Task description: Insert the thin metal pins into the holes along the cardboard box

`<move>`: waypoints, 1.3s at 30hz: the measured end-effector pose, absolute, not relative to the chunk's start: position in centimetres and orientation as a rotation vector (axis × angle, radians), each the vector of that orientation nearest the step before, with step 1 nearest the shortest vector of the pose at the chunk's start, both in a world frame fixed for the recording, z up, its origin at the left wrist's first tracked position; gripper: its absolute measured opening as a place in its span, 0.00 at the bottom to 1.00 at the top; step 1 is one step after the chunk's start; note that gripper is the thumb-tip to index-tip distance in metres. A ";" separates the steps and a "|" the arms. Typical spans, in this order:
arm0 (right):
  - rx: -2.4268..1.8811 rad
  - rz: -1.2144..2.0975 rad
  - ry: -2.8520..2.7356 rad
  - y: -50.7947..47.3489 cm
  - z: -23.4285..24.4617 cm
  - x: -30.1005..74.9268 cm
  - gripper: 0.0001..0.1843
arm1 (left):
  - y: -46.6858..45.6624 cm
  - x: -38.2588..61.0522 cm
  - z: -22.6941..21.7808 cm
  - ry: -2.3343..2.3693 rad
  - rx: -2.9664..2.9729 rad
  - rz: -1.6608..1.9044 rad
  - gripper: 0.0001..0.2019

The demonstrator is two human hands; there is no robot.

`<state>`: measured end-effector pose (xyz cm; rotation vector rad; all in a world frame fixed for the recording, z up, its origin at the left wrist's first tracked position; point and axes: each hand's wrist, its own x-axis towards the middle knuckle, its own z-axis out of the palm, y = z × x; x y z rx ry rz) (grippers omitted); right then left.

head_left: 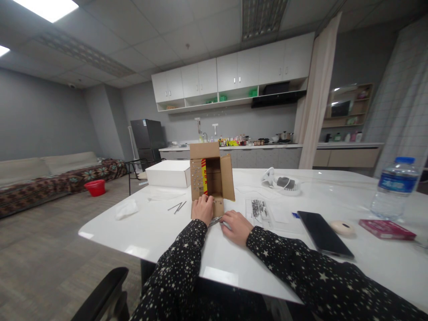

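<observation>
An open cardboard box (214, 174) stands on the white table, its flaps spread and its opening toward me. Small shiny dots cover its left flap, beside a yellow and red strip. My left hand (202, 208) rests on the lower front flap with its fingers bent; what lies under the fingertips is hidden. Just right of the flap, my right hand (236, 226) has its fingers drawn together. Between the two hands lie thin silvery metal pieces (216, 220), too small to name, touching the right fingertips. A clear plastic case (258, 211) of small metal parts sits beyond my right hand.
Left of the cardboard box are a white box (168, 174), several thin metal rods (179, 207) and crumpled white plastic (127, 208). To the right are a black phone (323, 234), a maroon box (386, 229), a water bottle (394, 189) and a white device (284, 184) with a cable.
</observation>
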<state>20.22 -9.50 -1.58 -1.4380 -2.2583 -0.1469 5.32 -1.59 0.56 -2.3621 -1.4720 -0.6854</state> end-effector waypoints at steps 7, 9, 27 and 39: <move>-1.448 -0.154 -2.267 -9.7 -1.4 20.1 0.09 | -1.6 5.2 0.6 -1.468 -2.351 -0.734 0.13; -1.444 -0.149 -2.265 -9.7 -1.3 20.1 0.09 | -1.4 5.1 0.6 -1.468 -2.354 -0.752 0.12; -1.439 -0.133 -2.270 -9.6 -1.4 20.2 0.09 | -1.5 4.9 0.3 -1.580 -2.293 -0.832 0.09; -1.436 -0.147 -2.265 -9.6 -1.4 20.2 0.09 | -2.0 5.0 0.9 -1.682 -2.192 -0.785 0.11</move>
